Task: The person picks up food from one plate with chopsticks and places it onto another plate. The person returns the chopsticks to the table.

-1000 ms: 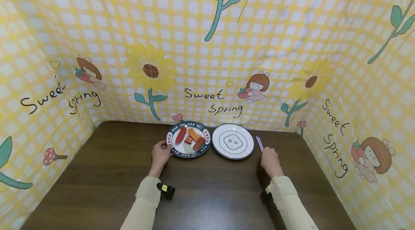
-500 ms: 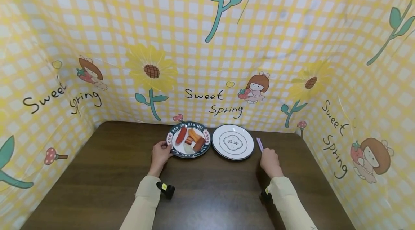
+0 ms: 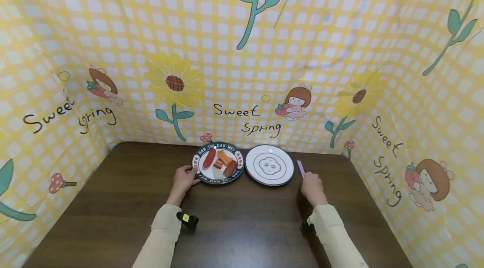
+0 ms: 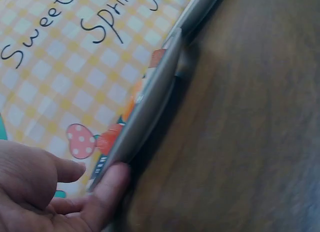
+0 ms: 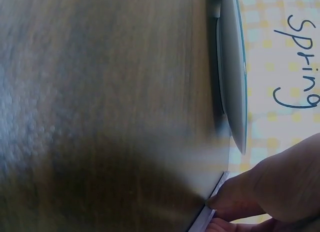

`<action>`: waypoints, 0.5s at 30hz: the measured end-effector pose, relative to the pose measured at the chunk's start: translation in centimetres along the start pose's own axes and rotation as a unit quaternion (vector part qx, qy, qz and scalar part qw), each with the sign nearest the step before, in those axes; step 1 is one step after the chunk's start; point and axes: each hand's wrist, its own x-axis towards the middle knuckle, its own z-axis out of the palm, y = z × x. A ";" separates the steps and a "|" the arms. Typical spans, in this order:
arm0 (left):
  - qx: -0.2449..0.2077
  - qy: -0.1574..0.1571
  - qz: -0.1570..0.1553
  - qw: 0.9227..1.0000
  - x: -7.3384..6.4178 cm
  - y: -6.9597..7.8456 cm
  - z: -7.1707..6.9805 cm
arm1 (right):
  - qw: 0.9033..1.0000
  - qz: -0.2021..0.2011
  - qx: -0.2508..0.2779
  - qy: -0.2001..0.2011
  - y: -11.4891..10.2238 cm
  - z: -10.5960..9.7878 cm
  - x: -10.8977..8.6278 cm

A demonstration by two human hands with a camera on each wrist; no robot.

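Note:
My left hand (image 3: 184, 180) is at the left rim of a dark-rimmed plate (image 3: 195, 161) that holds several food pieces. In the left wrist view the thumb (image 4: 112, 184) touches the plate's edge, while another fingertip stands apart from the rim. On the plate lie a red sausage (image 3: 209, 158), a yellow-orange piece (image 3: 224, 157), a brown piece (image 3: 230, 168), a small striped piece (image 3: 218, 163) and a pale piece (image 3: 217, 173). My right hand (image 3: 313, 186) pinches a pair of pale purple chopsticks (image 3: 300, 168) low over the table; their rear part is hidden by the hand.
A white plate (image 3: 252, 159) with a grey emblem stands right beside the dark-rimmed plate, between it and my right hand. Both plates sit near the back edge of the brown wooden table (image 3: 234, 226). A yellow checked cloth (image 3: 211, 49) encloses the back and sides.
My left hand has shifted slightly left, away from the dark-rimmed plate. The view has turned a little. The plates, the food and the right hand with the chopsticks stay put.

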 end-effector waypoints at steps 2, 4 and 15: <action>0.021 -0.001 0.002 1.000 0.0 0.2 -0.6 | 1.000 -0.001 0.015 -0.006 0.0 0.0 0.2; 0.061 0.013 0.023 0.998 0.1 0.6 -1.3 | 1.000 -0.002 0.030 0.000 0.0 -0.1 0.7; 0.289 0.063 0.237 0.925 2.9 4.8 -3.5 | 0.992 -0.069 0.103 0.010 -0.4 -2.5 5.3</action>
